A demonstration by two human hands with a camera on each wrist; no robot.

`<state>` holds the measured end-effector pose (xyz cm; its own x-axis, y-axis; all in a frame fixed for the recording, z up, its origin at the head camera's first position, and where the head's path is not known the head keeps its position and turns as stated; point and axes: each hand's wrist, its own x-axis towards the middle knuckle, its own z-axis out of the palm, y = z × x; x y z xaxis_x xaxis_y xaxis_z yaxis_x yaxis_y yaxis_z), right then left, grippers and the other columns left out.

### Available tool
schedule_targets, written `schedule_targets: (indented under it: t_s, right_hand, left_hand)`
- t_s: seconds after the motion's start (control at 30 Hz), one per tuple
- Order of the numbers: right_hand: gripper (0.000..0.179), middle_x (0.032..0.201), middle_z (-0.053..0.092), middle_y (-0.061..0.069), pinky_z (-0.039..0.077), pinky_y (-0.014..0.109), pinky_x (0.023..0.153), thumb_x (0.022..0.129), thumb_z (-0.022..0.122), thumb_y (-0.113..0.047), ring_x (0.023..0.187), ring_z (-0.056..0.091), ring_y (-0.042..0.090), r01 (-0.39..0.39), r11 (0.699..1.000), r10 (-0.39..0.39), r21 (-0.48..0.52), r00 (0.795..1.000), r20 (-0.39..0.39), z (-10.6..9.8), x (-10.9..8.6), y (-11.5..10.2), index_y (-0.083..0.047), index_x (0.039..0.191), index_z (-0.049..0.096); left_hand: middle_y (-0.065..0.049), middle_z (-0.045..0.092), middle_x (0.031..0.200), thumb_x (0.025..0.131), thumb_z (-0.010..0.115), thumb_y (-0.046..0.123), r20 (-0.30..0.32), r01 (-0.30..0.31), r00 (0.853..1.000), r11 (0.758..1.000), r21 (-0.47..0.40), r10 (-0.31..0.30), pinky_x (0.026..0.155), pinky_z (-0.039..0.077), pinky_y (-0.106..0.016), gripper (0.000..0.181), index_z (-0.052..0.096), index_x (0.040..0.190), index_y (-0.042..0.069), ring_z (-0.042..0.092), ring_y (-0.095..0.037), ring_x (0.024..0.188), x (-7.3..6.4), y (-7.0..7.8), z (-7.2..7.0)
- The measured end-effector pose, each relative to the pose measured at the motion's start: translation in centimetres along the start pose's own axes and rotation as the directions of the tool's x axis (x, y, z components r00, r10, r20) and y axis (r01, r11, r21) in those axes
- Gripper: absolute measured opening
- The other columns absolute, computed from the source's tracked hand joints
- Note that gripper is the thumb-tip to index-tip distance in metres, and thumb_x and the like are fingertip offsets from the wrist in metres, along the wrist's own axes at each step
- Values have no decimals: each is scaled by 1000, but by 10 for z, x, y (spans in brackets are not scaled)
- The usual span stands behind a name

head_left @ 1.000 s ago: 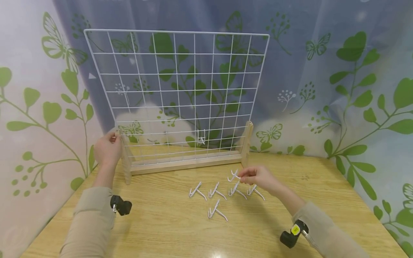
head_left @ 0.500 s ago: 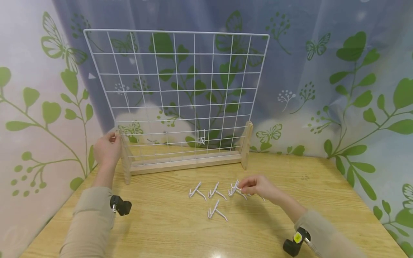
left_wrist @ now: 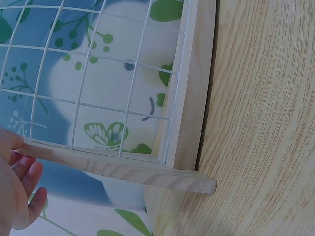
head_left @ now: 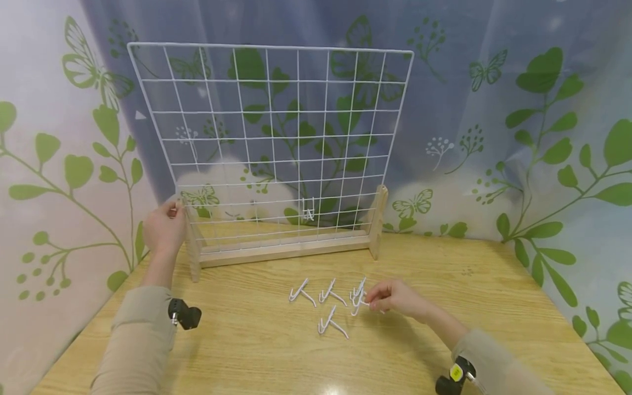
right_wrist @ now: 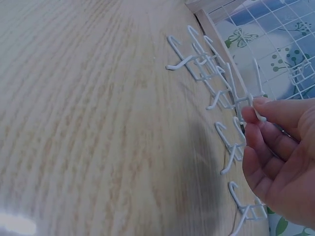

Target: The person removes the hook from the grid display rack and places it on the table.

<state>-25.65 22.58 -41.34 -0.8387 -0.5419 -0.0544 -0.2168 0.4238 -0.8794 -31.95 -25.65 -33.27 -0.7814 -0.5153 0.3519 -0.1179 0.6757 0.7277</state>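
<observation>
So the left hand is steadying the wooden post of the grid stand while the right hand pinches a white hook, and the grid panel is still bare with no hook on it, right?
Not quite: the grid panel is not bare. The head view shows one white hook already hanging low on it, right of centre. The rest holds: the left hand holds the stand's wooden post and the right hand pinches a white hook above the table.

A light wooden table [head_left: 494, 285] with visible grain fills the lower part of the head view, and soft light leaves a pale glare on its near edge. Behind and to both sides hangs a backdrop [head_left: 543, 137] printed with green leafy stems, butterflies and white clouds, blue-violet in the middle and pale at the sides
</observation>
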Motion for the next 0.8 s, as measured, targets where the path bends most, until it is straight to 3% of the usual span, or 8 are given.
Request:
schedule_targets:
  t_s: [0.8]
  right_hand:
    - [14, 78, 65, 10, 40, 18, 52, 80, 66, -2, 58, 48, 5, -35, 999, 35, 5, 999, -3, 18, -1, 16, 6, 91, 67]
  left_hand:
    - [-14, 66, 106, 95, 41, 37, -7, 4, 1000, 1000, -3, -4, 80, 40, -46, 43, 62, 119, 9, 57, -34, 99, 0, -1, 0]
